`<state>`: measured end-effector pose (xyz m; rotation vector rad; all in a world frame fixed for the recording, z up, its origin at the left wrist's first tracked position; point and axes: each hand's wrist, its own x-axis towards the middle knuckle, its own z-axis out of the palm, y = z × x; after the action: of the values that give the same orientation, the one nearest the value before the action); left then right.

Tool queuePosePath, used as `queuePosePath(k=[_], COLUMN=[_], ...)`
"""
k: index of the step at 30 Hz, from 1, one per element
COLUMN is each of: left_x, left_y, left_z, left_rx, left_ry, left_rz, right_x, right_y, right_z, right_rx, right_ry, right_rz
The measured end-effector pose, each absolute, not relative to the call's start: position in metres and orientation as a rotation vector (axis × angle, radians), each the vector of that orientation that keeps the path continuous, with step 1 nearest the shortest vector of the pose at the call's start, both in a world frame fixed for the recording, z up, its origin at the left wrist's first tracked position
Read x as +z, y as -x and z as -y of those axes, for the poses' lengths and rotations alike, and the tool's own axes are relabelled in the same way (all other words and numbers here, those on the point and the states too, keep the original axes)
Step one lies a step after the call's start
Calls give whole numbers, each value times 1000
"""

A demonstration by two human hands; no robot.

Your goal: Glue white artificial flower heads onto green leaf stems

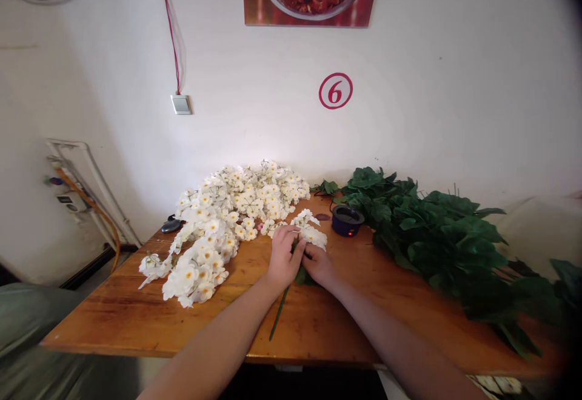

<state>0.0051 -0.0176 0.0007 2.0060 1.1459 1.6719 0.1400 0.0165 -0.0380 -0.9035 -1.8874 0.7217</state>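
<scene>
My left hand (285, 256) and my right hand (318, 263) meet over the middle of the wooden table (313, 321). The left one is closed around a green stem (279, 314) that slants down toward the table's front edge. Fingers of the right one are pinched together beside it, at the top of the stem; what they hold is hidden. White blossoms (313, 236) show just beyond the fingertips. Part of a green leaf (302, 276) hangs below the hands.
A big heap of white flowers (240, 197) lies at the back left. Dark green leaves (431, 236) are piled on the right. Between them stands a small round dark pot (347, 220) with a red light. A dark object (171, 225) sits at the left edge.
</scene>
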Motion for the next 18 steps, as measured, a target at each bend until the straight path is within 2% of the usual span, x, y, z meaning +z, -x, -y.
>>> queuePosePath(k=[4,7,12,18], left_x=[-4,-13,-28,-42], left_y=[-14,-23,-20,-22], left_z=[23,19,9,-7], left_rx=[1529,1384,1404,1390], left_ry=[-2284,-2311,-2206,-2269], left_rz=[-1431,-1428,-1502,-1470], right_x=[-41,-42,-40,1], right_y=[-138,-137,-143,-146], right_z=[-16,-15,-4,14], right_rx=[609,523,341,-97], right_ry=[1013,1055,1013,845], right_rz=[1856,1814,1784,1718])
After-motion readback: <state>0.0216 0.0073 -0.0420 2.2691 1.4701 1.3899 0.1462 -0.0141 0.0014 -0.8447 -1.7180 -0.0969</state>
